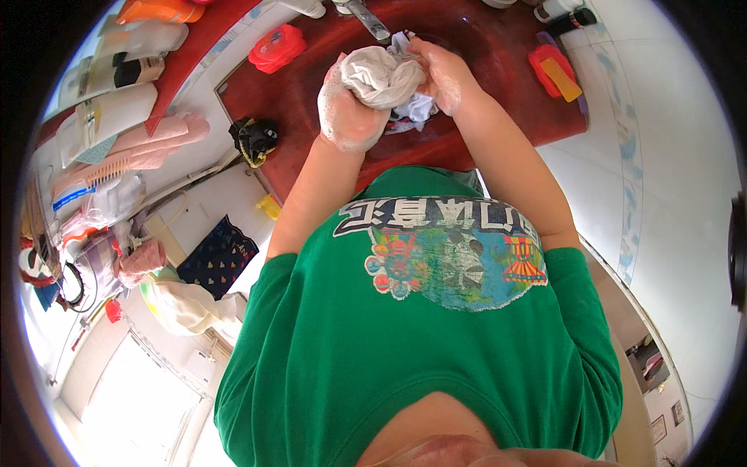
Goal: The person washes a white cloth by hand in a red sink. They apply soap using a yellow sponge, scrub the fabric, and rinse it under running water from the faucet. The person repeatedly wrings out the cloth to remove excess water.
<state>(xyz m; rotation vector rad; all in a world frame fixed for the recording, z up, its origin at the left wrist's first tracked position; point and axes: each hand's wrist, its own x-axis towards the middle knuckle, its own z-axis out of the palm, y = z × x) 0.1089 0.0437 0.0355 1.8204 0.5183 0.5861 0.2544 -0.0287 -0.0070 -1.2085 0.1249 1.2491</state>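
Note:
Both hands are over a dark red washbasin (490,70), below a metal faucet (369,22). Soap suds cover my left hand (353,111), which cups a bunched cream cloth (376,76) from the left. At the cloth's right side, my right hand (440,73), also sudsy, grips bunched fabric; its fingers are partly hidden. A white and pale grey cloth (415,110) with dark and red parts hangs below and between the hands. More of it shows above, near the faucet's tip. Whether this is one piece or several cannot be told.
A red soap dish (277,48) sits left of the basin, near a crumpled black cloth item (255,139). At the right are a red holder (545,70) with a yellow-orange bar or brush (561,79) and bottles (571,22). Shelved toiletries (140,69) stand at left, beside a tiled wall.

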